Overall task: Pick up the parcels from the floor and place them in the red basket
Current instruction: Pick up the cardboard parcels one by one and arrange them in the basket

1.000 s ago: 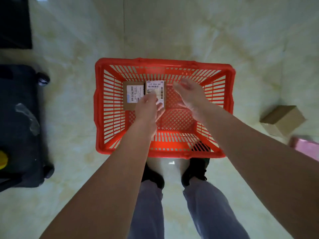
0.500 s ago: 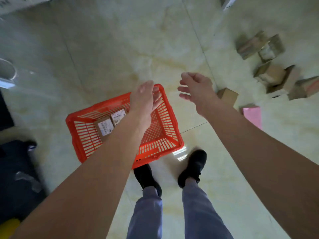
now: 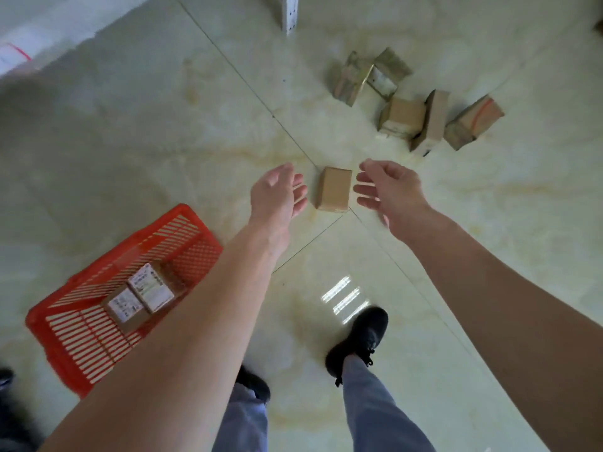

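Observation:
A small brown cardboard parcel [image 3: 334,189] lies on the pale tiled floor between my hands. My left hand [image 3: 277,192] hovers just left of it, fingers relaxed and empty. My right hand [image 3: 385,190] hovers just right of it, fingers loosely spread, also empty. Neither hand touches the parcel. The red basket [image 3: 81,327] sits on the floor at lower left, partly behind my left forearm, with two labelled parcels [image 3: 143,293] inside. Several more brown parcels [image 3: 408,119] lie scattered farther away at upper right.
A white perforated post [image 3: 289,13] stands at the top centre. My feet in black shoes [image 3: 359,340] are below the hands. A dark object [image 3: 6,415] shows at the bottom left corner. Bare floor surrounds the single parcel.
My view has swung right, away from the basket, toward the loose parcels. Both hands have left the basket and now flank the single brown parcel. The pink item is out of view.

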